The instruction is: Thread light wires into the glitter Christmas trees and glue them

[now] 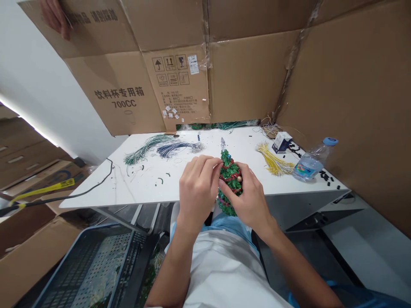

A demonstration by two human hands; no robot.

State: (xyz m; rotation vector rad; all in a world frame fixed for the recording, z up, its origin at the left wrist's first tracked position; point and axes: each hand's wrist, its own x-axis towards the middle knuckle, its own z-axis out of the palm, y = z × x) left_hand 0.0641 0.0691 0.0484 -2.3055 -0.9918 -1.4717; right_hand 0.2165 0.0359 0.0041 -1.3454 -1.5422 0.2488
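Observation:
A small decorated Christmas tree (230, 179), green with red garland and a clear pointed topper, is between my hands at the table's front edge. My right hand (248, 194) is wrapped around its right side, thumb across the front. On the left, my left hand (201, 184) has its thumb and fingers pinched together against the upper branches; whatever small thing they pinch is hidden. Beyond lie a bundle of blue wires (178, 149), a bundle of green wires (146, 147) and a bundle of yellow wires (274, 159).
A white table (154, 184) holds a water bottle (313, 160), a small box (281, 142) and scattered black bits. Cardboard (180, 34) walls the back and right. Another person's hand (55, 17) grips its top left. A plastic crate (93, 265) stands below left, near a black cable (80, 196).

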